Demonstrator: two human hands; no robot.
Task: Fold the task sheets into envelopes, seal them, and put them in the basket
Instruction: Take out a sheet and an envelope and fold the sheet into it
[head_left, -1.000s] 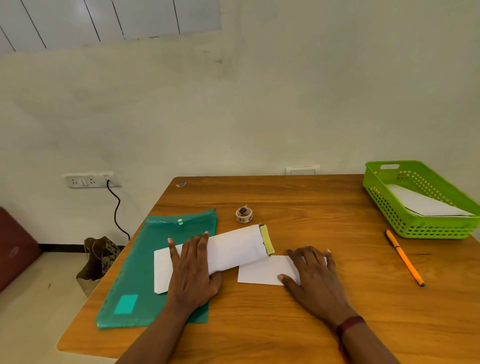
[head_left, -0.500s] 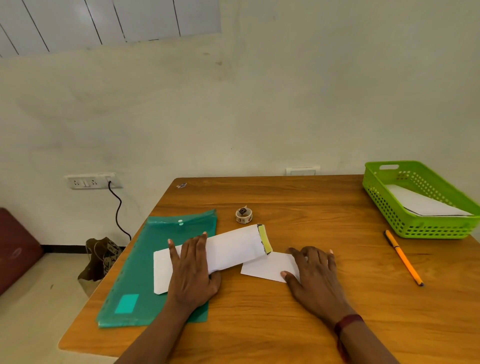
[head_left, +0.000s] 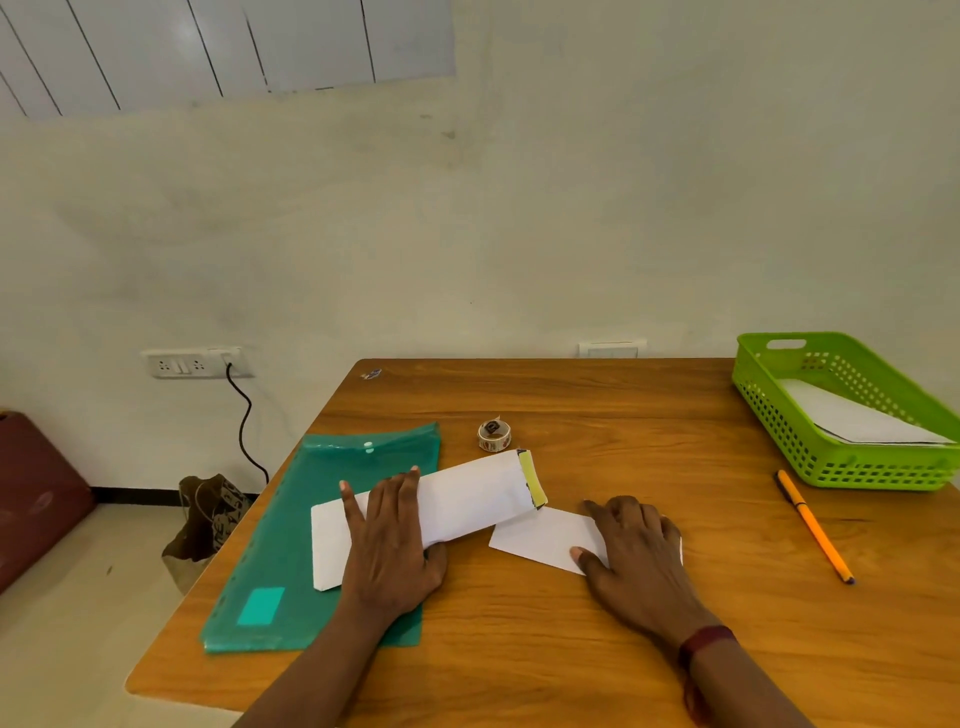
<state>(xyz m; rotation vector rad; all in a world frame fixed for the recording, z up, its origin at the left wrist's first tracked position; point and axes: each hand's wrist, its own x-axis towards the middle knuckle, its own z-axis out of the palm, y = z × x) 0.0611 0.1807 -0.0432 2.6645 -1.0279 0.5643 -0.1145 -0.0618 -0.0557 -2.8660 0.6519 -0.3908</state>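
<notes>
Wooden table (head_left: 571, 649). Left hand (head_left: 389, 540) flat, pinning envelope (head_left: 467, 499); right hand (head_left: 639, 551) flat on folded sheet (head_left: 540, 535) just right of envelope. Best: slide it squarely into the mouth.

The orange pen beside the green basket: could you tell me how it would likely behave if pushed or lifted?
The orange pen is slim and round-looking, so a sideways push would probably roll it across the smooth table. It looks rigid and light, likely easy to pinch up without bending.
</notes>
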